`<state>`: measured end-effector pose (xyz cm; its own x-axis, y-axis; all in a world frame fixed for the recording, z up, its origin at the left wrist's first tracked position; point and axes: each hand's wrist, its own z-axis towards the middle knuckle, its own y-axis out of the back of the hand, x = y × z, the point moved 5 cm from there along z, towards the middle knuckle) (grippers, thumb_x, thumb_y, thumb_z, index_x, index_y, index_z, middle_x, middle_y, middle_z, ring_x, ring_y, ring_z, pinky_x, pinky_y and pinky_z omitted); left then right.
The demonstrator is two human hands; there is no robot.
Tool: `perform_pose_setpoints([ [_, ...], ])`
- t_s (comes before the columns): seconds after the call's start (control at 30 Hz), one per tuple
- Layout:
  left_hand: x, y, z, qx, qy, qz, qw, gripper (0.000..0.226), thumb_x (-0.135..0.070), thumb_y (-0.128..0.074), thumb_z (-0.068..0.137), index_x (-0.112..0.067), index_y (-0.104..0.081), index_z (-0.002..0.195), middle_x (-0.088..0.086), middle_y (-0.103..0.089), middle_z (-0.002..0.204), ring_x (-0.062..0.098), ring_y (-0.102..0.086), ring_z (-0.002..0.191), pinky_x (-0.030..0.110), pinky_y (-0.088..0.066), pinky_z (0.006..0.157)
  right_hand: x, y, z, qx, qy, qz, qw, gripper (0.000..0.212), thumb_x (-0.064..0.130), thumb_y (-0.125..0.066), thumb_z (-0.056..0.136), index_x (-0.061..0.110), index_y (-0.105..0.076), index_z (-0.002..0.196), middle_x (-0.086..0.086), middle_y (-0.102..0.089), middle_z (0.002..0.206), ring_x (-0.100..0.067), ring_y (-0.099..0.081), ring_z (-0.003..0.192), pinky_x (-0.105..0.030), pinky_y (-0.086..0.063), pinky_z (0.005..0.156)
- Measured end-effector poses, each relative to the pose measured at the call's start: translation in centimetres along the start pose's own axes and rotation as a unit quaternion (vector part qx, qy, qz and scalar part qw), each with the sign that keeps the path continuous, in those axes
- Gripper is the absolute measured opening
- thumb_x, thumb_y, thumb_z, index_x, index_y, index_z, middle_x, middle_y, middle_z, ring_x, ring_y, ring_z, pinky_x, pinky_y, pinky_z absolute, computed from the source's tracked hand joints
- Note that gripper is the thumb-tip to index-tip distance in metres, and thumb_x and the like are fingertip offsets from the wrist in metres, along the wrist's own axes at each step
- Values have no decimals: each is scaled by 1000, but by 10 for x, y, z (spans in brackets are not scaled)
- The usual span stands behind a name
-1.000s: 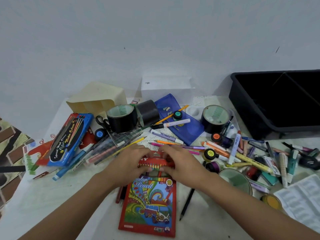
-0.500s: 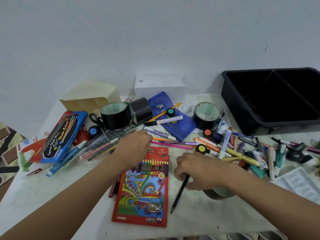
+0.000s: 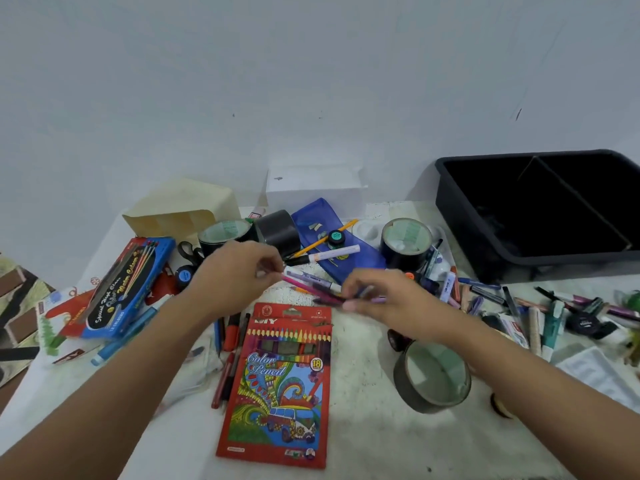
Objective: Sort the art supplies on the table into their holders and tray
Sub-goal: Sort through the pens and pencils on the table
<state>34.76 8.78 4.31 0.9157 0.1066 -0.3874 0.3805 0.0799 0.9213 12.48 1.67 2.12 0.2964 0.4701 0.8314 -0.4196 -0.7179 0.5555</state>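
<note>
A: Hands?
B: Left hand (image 3: 235, 275) is raised over the clutter, thumb and fingertips pinching the left end of a pink pen (image 3: 304, 287). Right hand (image 3: 391, 306) is just beside it, fingers curled round a purple pen (image 3: 379, 300) and a darker one. The pink pen's far end reaches those fingers; can't tell if they hold it too.
A: Under them?
B: The red color pencil box (image 3: 280, 382) lies flat, its top edge right below both hands. Loose pens lie along its left side.
A: Room to move?
B: A strip of bare table (image 3: 363, 438) runs between the box's right edge and a tape roll (image 3: 415, 400) lying flat under the right forearm. More bare surface toward the front edge.
A: Sides?
B: To the left, a blue watercolour box (image 3: 124, 292) sits tilted on red packs near the table's left edge. To the right, a marker pile (image 3: 512, 303) spreads up to the frame edge, with a white palette (image 3: 599, 372) in front of it.
A: Holders, tray?
B: The beige holder (image 3: 180, 209) is far left against the wall, lying on its side. The black tray (image 3: 446, 199) is far right with a divider inside; its near rim sits just behind the marker pile. Both are well apart from the hands.
</note>
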Motion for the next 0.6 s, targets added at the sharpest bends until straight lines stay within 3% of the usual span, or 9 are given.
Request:
perform_pose_setpoints([
  [0.1,0,29,-17,-67,60,-219,972,1,-27,-75,87,-27,-75,86,-8,-71,77,3,-64,71,16,-49,64,0,9,15,-157,-39,160,974,2,13,-66,96,14,-64,96,-7,-71,96,-17,-67,87,-23,-51,77],
  [0.2,12,36,-27,-122,123,-404,898,9,-23,-74,85,-18,-77,92,-2,-76,85,7,-70,80,16,-51,68,-5,0,32,-216,-93,318,919,8,11,-58,100,6,-54,97,-6,-73,83,-19,-55,64,-27,-45,57],
  [0.27,23,34,-28,-144,144,-500,842,15,-23,-70,86,-15,-77,97,4,-77,96,15,-71,94,19,-54,73,-8,-9,41,-250,-109,328,904,11,11,-57,101,9,-49,94,-7,-74,79,-20,-57,61,-31,-46,56],
  [0.33,30,29,-27,-160,145,-551,806,16,-19,-65,91,-14,-77,101,9,-75,103,19,-71,98,19,-56,76,-10,-21,46,-261,-122,277,916,14,11,-57,101,18,-45,96,-5,-75,80,-19,-63,64,-31,-50,58],
  [0.4,34,20,-25,-171,151,-530,816,17,-15,-61,96,-14,-75,105,9,-76,102,20,-72,98,22,-57,79,-12,-32,49,-260,-127,205,935,23,12,-61,99,27,-43,97,0,-74,78,-14,-69,71,-35,-58,63],
  [0.5,34,7,-21,-160,147,-462,860,18,-12,-58,99,-19,-75,103,5,-76,94,19,-74,91,26,-59,83,-18,-39,50,-267,-137,113,947,28,14,-67,94,29,-45,101,2,-69,78,-18,-68,80,-50,-61,67],
  [0.6,34,0,-15,-126,125,-386,905,19,-11,-55,101,-15,-73,107,8,-72,93,17,-71,86,23,-59,81,-25,-40,52,-265,-155,125,943,30,14,-67,94,32,-44,99,-2,-72,82,-23,-70,82,-54,-60,66],
])
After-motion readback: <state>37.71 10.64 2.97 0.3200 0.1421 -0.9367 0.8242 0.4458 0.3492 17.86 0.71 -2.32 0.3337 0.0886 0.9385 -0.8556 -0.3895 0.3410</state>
